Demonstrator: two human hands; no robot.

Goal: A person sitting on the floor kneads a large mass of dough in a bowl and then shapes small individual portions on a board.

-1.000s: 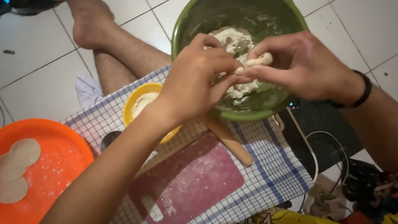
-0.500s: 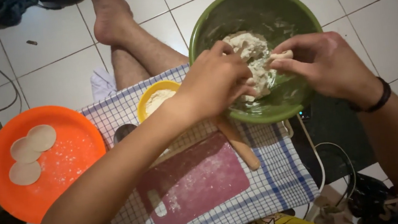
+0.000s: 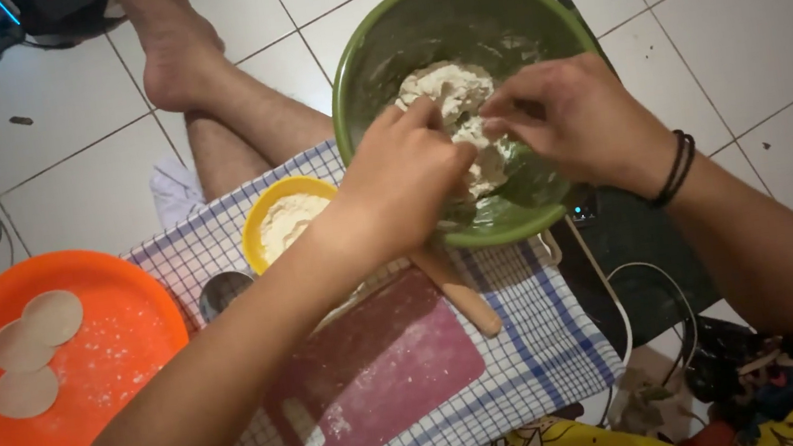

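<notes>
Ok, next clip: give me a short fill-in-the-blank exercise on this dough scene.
1. Both hands, the left hand and the right hand, work the dough inside a ____ bowl.
2. The orange plate holds ____ flat dough discs.
3. The small yellow bowl holds ____.
4. The wooden rolling pin lies partly on the ____ cutting board.

Missing words: green; three; flour; dark red

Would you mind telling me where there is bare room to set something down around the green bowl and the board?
Free: the right half of the orange plate, beside the three dough discs; the floured red cutting board; white floor tiles right of the green bowl. Crowded: the bowl, where left hand and right hand work the dough.
</notes>
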